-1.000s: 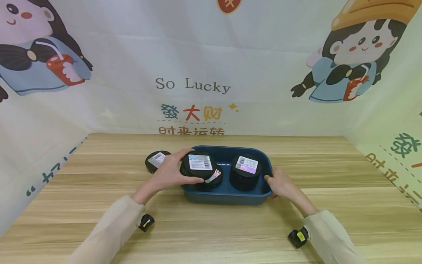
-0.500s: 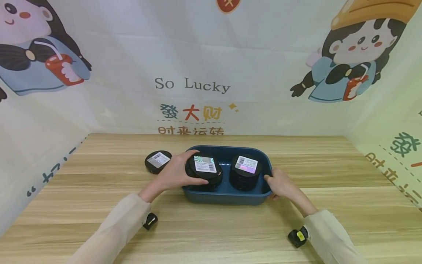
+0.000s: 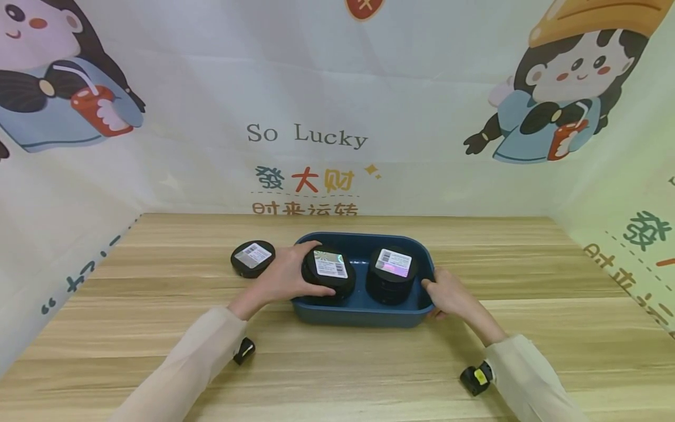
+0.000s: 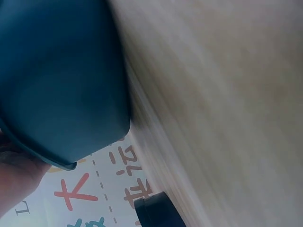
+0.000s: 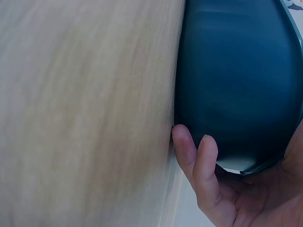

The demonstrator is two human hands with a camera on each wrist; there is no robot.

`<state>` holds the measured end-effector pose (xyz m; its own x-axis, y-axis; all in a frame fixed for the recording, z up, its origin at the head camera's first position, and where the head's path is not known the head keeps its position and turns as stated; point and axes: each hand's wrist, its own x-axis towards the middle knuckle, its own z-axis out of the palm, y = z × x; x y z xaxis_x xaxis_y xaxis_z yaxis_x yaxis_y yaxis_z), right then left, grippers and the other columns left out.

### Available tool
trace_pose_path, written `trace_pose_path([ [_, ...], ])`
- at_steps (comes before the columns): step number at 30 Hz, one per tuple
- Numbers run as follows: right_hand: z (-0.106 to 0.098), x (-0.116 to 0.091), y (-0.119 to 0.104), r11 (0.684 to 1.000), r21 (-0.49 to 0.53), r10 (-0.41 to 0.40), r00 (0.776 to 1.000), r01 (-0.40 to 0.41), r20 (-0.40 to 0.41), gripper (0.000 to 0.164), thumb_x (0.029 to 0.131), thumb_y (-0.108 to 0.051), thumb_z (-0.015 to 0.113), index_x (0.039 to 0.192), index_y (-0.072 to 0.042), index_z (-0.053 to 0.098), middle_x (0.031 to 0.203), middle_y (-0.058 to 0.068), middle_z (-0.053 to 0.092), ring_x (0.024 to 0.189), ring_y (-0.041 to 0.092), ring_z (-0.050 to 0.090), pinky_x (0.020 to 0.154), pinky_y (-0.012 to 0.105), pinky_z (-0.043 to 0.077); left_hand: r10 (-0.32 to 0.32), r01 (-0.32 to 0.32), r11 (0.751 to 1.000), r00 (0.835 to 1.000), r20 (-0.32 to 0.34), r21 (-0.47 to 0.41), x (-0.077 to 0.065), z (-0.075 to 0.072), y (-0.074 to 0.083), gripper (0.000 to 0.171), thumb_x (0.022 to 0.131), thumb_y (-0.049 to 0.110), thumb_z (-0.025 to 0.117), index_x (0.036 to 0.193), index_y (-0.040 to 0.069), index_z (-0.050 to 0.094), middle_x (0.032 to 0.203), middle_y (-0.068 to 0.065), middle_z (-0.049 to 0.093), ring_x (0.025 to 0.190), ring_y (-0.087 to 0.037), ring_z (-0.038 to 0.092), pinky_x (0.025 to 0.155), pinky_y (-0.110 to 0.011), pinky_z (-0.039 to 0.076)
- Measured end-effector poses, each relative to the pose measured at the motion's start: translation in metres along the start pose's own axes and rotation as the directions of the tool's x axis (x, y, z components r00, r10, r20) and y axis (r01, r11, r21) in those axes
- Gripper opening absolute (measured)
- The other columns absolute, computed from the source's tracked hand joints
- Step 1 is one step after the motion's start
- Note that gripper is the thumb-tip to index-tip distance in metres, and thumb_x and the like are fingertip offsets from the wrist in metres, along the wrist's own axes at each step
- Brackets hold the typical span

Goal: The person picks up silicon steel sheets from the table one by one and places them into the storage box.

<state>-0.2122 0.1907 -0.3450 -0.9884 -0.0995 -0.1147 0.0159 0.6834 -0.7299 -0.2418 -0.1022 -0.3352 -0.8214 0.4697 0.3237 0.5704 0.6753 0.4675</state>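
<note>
Left hand (image 3: 287, 274) around black tin (image 3: 328, 271), right hand (image 3: 448, 293) gripping tray (image 3: 364, 313).

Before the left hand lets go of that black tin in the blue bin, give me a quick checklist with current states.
1. Left hand grips the held tin: ok.
2. Held tin sits inside the blue bin, left side: ok.
3. Held tin fully seated on the tin beneath: cannot tell, the stack below is hidden.
4. Right hand holds the bin's right end, fingers under the wall: ok.
5. Right stack stands upright, apart from the held tin: ok.
6. Spare tin lies on the table left of the bin, outside it: ok.
</note>
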Motion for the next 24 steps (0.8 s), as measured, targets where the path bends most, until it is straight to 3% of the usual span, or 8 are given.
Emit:
trace_pose_path([
  [12, 0.0, -0.001, -0.001, 1.0, 0.007, 0.006, 1.0, -0.006, 0.008, 0.019, 0.087, -0.007, 0.035, 0.088, 0.01, 0.044, 0.066, 0.02, 0.056, 0.044, 0.02, 0.058, 0.041, 0.03, 0.047, -0.002, 0.0, 0.999, 0.999, 0.048, 0.05, 0.007, 0.008, 0.0, 0.089, 0.057, 0.044, 0.079, 0.123, -0.005, 0.044, 0.114, -0.02, 0.054, 0.103, -0.031, 0.053, 0.087, -0.041, 0.041],
  [24, -0.001, -0.001, -0.001, 1.0, 0.007, -0.005, 1.0, 0.005, 0.015, 0.019, 0.086, -0.007, 0.035, 0.087, 0.01, 0.044, 0.064, 0.019, 0.056, 0.044, 0.019, 0.058, 0.041, 0.029, 0.047, -0.096, 0.088, 0.991, 0.992, 0.081, 0.102, 0.01, 0.011, 0.006, 0.09, 0.06, 0.047, 0.076, 0.125, -0.006, 0.041, 0.118, -0.022, 0.051, 0.105, -0.032, 0.051, 0.087, -0.042, 0.042],
])
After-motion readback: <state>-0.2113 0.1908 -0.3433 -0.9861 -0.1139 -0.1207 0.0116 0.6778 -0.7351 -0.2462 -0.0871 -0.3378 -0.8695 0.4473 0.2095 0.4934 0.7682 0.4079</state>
